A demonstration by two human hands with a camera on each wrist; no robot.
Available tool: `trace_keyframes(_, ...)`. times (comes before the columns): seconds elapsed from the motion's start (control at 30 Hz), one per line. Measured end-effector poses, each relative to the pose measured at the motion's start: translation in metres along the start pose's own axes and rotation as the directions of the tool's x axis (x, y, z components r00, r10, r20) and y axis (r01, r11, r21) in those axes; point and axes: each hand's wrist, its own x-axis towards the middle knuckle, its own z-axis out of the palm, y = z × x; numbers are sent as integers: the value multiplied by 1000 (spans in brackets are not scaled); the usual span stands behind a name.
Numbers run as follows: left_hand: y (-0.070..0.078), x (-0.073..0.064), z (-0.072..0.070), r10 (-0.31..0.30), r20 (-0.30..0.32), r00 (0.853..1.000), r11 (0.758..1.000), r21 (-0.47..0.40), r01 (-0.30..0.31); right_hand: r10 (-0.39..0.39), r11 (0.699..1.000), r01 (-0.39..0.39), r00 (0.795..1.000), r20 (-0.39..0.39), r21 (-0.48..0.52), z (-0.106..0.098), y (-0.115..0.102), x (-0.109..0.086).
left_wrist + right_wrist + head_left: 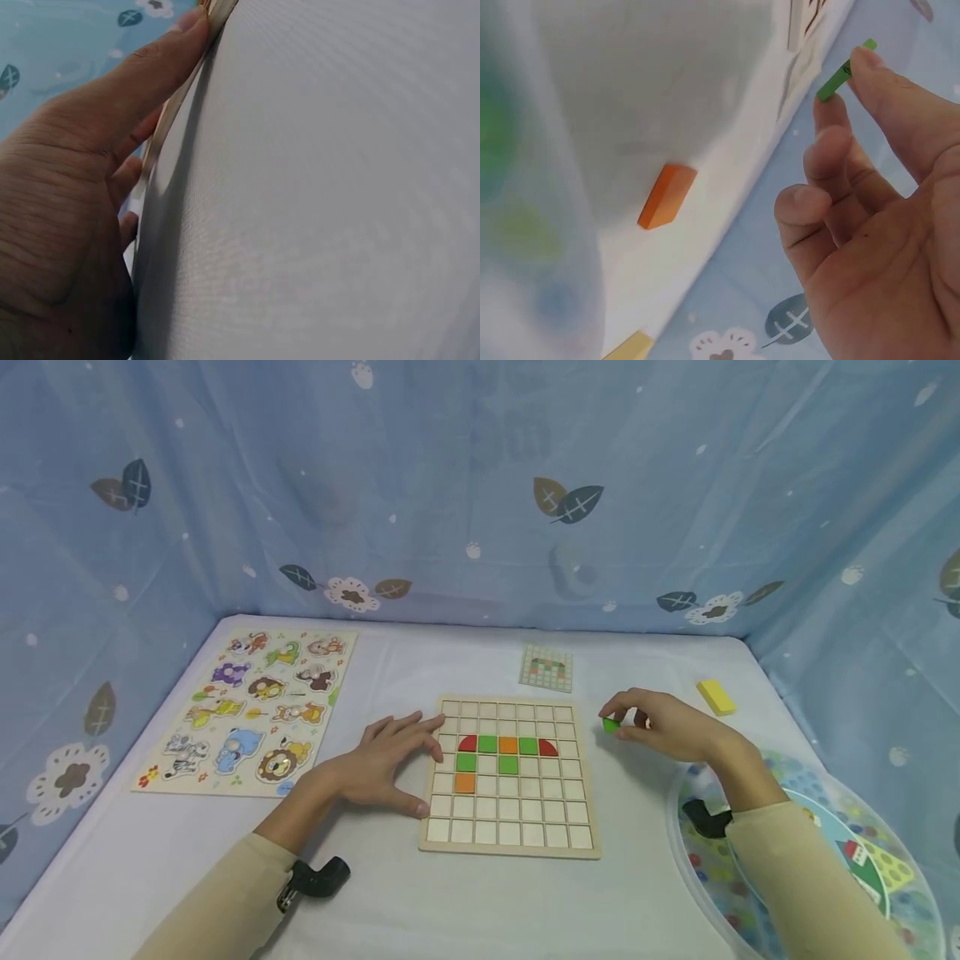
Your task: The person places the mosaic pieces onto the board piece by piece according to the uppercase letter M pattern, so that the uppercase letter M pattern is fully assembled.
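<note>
A wooden grid board [512, 849] lies on the white table, with several red, green and orange tiles in its upper and left cells. My left hand [381, 767] rests at its left edge, fingers spread; in the left wrist view the thumb [161, 64] touches the board's rim. Right of the board, my right hand [663, 724] pinches a small green tile [846, 71] between thumb and fingertip, above the table. An orange block [667, 196] lies on the table in the right wrist view; it cannot be seen in the head view.
A small pattern card [547, 668] lies behind the board. To the left is an animal puzzle board [255, 710]. A yellow block [716, 697] sits at the back right, and a round clear container [690, 860] of colourful pieces stands under the right forearm. Blue curtains surround the table.
</note>
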Motion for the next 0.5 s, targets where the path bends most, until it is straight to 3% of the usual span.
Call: trace_keyframes(0.5, -3, 0, 2, 13, -10, 1000, 1000, 1, -12, -34, 997, 36, 999, -36, 70, 10, -14, 5)
